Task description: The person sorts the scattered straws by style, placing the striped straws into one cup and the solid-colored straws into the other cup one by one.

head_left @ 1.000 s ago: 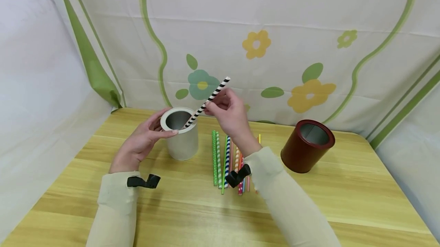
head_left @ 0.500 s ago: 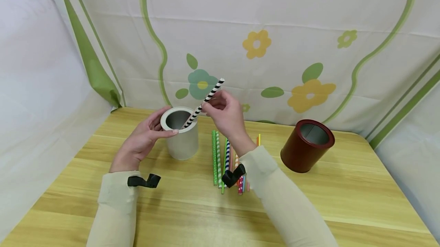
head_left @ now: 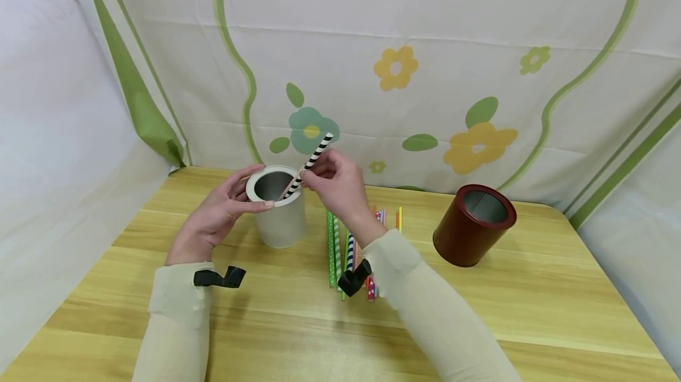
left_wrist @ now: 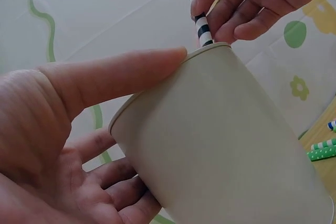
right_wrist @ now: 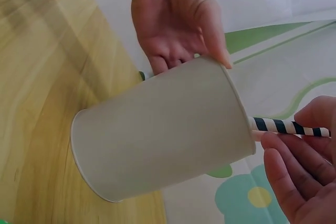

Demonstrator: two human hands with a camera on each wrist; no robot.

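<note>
A white can [head_left: 282,222] stands upright on the table, its open top toward me. My left hand [head_left: 220,210] holds it from the left, thumb on the rim and fingers round the far side. My right hand [head_left: 337,184] pinches a black-and-white striped straw [head_left: 320,149], which leans to the right with its lower end inside the can. Beside that straw runs a thin pinkish strip [right_wrist: 259,136]; I cannot tell what it is. In the left wrist view the can's wall [left_wrist: 220,140] hides the straw's lower end.
Several coloured straws [head_left: 337,252], green, blue-striped, pink and others, lie side by side, partly under my right wrist. A dark red can [head_left: 463,234] stands at the right. A flowered curtain [head_left: 330,45] hangs behind the wooden table [head_left: 287,340].
My right hand has moved down and to the left with the striped straw, whose upper end is lower and whose lean is steeper. The left hand and the white can have stayed in place.
</note>
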